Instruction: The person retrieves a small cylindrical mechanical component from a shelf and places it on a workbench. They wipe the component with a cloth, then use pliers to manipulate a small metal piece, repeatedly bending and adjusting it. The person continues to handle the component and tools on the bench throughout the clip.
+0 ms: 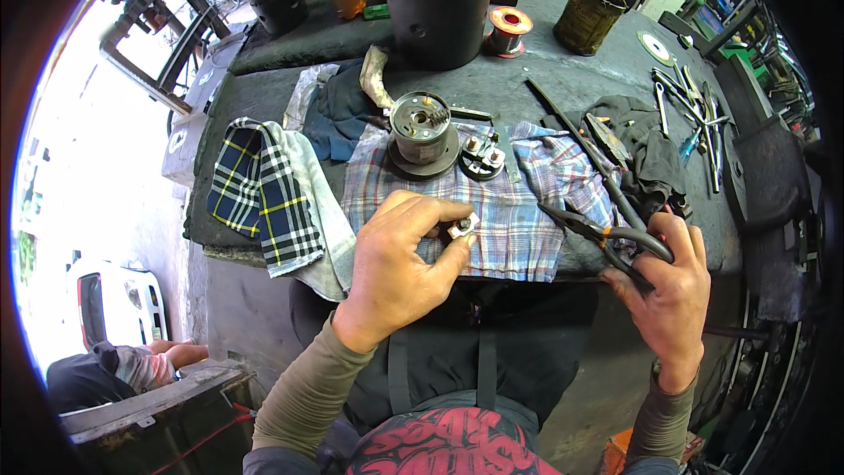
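nearest to the camera, the left hand (396, 268) is pinched shut on a small metal part with a nut (462, 227), thumb and fingertips clamped around it just above the front edge of the desk (703, 237). the right hand (670, 286) is wrapped tight around the handles of a pair of black pliers (598, 236), jaws pointing left toward that little part but not touching it, there's a gap between them.

both hands sit over a pale checked cloth (514, 211) spread on the desk. a bit further back on that cloth is the round motor housing (422, 134), standing upright and open on top, with a small round cap with terminals (483, 158) just beside it on the right. to me it looks taken apart already: housing open, cap off, small part out in the hand. putting it back together looks like what's left, can't tell more than that.

to the left is a blue and yellow plaid rag (259, 193). further back, a big black cylinder (438, 4), a spool of copper wire (509, 29) and a rusty can (589, 13). wrenches (694, 110) lie far right.
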`<state>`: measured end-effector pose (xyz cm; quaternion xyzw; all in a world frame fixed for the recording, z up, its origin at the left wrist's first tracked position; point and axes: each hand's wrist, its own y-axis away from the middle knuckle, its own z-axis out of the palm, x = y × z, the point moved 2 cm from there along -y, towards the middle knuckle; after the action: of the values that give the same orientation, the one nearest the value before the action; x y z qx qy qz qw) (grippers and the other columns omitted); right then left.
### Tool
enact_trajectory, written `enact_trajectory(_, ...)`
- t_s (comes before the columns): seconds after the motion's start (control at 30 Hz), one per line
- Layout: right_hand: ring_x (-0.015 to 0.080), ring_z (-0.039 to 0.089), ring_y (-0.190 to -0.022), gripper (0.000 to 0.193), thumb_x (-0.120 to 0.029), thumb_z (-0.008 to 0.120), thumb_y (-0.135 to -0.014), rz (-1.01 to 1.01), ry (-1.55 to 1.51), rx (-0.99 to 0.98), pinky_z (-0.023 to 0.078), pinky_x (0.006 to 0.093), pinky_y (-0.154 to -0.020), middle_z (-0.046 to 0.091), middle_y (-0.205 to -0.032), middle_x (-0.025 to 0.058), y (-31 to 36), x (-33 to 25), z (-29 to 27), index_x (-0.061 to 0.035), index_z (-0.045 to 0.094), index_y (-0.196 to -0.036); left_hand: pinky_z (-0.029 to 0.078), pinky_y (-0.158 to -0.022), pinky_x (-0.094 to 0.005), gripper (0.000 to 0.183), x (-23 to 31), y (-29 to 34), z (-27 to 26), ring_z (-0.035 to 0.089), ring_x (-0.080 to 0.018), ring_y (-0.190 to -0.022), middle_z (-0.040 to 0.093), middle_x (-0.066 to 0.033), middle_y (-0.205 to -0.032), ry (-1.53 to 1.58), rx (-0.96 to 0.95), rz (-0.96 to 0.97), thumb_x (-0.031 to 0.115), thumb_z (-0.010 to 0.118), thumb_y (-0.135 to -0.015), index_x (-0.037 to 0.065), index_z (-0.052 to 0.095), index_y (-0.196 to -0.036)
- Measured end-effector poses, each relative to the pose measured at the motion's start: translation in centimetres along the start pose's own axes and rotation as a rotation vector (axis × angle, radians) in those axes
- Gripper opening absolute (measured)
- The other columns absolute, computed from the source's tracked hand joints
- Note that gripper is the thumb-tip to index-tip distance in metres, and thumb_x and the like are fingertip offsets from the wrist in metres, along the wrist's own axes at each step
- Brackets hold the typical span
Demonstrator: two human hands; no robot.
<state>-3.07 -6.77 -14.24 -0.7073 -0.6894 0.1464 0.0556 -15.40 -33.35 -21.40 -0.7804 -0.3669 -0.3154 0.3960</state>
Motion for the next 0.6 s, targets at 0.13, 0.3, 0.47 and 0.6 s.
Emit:
enact_trajectory(0.13,0.0358,0.06,-0.111,0.032,-0.018,0.095,-0.062,-0.016,0.016,0.123,0.052,0.0447,-0.092,0.065,-0.125,0.0144,0.0,-0.6,0.1,0.0003,0.078,-0.083,0.056,-0.077,-0.0343,0.025,0.1,0.0,0.1,0.068,-0.0233,-0.086,0.074,-0.0094,-0.094,0.003,0.0,-0.028,0.004,0.084,-0.081,0.002,0.077,-0.105)
enact_trajectory(0.3,0.0366,0.06,-0.109,0.033,-0.019,0.095,-0.066,0.051,-0.045,0.09,0.05,0.0438,-0.098,0.064,-0.12,0.0167,0.4,-0.3,0.2,0.0026,0.075,-0.08,0.058,-0.078,-0.0321,0.029,0.1,0.1,0.2,0.07,-0.0209,-0.087,0.074,-0.0116,-0.096,-0.091,0.015,0.062,0.003,0.086,-0.081,0.001,0.078,-0.108)
enact_trajectory(0.47,0.0284,0.059,-0.086,0.048,-0.024,0.095,-0.074,0.251,-0.476,0.05,0.047,0.0411,-0.104,0.057,-0.101,0.0134,0.8,1.6,0.7,0.0059,0.058,-0.068,0.058,-0.079,-0.0332,0.029,0.3,0.2,0.5,0.07,-0.0243,-0.092,0.075,-0.0122,-0.098,-0.155,0.028,0.138,0.002,0.085,-0.08,0.0,0.077,-0.108)
enact_trajectory(0.6,0.031,0.059,-0.101,0.045,-0.025,0.096,-0.069,0.263,-0.398,0.078,0.048,0.0405,-0.104,0.061,-0.11,0.0139,0.8,1.1,0.8,0.0056,0.064,-0.071,0.055,-0.086,-0.0397,0.029,0.4,0.6,0.6,0.067,-0.0295,-0.097,0.075,-0.0102,-0.099,-0.15,0.043,0.148,0.008,0.085,-0.083,0.002,0.075,-0.11)
